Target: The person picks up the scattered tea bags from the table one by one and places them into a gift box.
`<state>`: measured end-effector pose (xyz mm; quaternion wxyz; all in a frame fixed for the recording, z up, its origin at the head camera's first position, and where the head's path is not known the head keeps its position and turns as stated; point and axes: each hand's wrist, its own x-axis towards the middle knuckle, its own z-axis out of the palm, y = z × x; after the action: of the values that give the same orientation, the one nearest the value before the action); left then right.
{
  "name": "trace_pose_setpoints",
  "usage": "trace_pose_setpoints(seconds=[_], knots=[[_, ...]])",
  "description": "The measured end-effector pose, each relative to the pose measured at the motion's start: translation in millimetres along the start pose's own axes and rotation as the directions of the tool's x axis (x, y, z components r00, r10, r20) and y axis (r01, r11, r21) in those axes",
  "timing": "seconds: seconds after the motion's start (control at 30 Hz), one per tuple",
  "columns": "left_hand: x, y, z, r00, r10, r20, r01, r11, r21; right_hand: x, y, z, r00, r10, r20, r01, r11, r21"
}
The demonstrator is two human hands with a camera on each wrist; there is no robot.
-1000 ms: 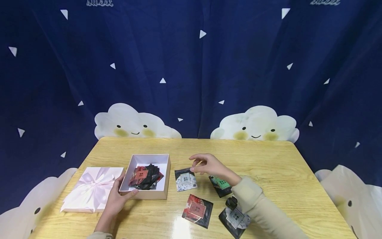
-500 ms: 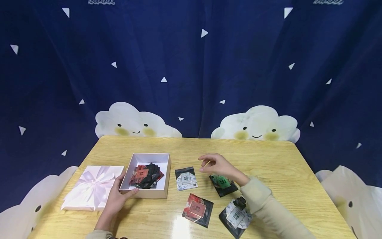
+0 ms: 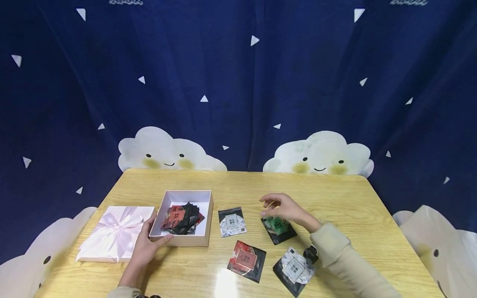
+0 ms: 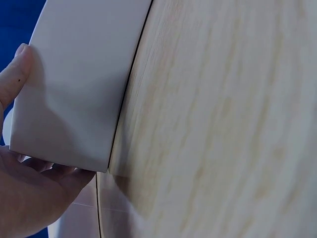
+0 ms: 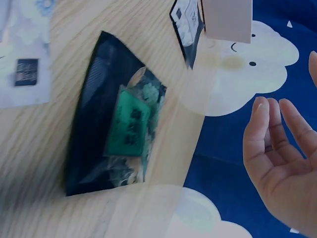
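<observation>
My left hand point(image 3: 146, 244) holds the front left corner of an open white box point(image 3: 208, 223), thumb on the front wall and fingers along the left side. Inside the box lies a pile of red and black sachets point(image 3: 182, 218). Over the far edge of a green-labelled black sachet point(image 3: 280, 231) hovers my right hand point(image 3: 285, 207), its fingers loosely bent and nothing between them. The right wrist view shows that hand point(image 5: 280, 158) apart from the green-labelled sachet point(image 5: 126, 124), which lies flat on the table.
A white-and-black sachet point(image 3: 232, 222) lies right of the box. Closer to me are a red-and-black sachet point(image 3: 246, 261) and another white-and-black one point(image 3: 292, 271). The pink lid with a ribbon bow point(image 3: 117, 234) rests left of the box on the wooden table point(image 3: 316, 190).
My right hand has moved right, from beside the white-and-black sachet to above the green-labelled one. My left hand stays on the box.
</observation>
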<state>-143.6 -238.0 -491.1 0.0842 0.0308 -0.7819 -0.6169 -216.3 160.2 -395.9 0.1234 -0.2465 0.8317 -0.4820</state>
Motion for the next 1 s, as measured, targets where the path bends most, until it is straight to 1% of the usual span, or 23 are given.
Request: trace_pose_setpoints(seconds=[0.2,0.3,0.43,0.5,0.7,0.77,0.87,1.0], knots=[[-0.3,-0.5,-0.3,1.0,0.001,0.004,-0.001,1.0,0.008,-5.6,14,-5,1.0,0.02,0.006,-0.02,1.0,0.021],[-0.4,0.7,0.2,1.0,-0.011,0.002,0.011,1.0,0.015,-5.2,36,-7,1.0,0.03,0.003,-0.03,1.0,0.011],[-0.8,2.1,0.2,1.0,-0.012,0.001,0.012,1.0,0.013,-4.5,66,-7,0.999,0.039,-0.003,-0.039,0.999,-0.015],[-0.9,2.1,0.1,1.0,-0.009,0.0,0.009,1.0,0.017,-6.2,73,-7,0.999,0.039,-0.01,-0.039,0.999,-0.029],[-1.5,1.5,-0.1,1.0,0.009,-0.005,-0.009,1.0,0.018,-10.5,92,-9,0.998,0.057,-0.031,-0.059,0.996,-0.074],[-1.1,1.6,-0.2,1.0,-0.001,-0.004,0.001,1.0,0.01,-10.6,98,-10,0.997,0.073,-0.031,-0.076,0.994,-0.08],[-0.6,2.2,-0.2,1.0,-0.015,-0.002,0.015,1.0,0.014,-10.9,106,-12,0.993,0.109,-0.041,-0.114,0.987,-0.114],[0.1,2.6,-0.8,1.0,-0.01,0.004,0.01,1.0,0.027,-11.6,112,-13,0.989,0.139,-0.051,-0.146,0.973,-0.18]])
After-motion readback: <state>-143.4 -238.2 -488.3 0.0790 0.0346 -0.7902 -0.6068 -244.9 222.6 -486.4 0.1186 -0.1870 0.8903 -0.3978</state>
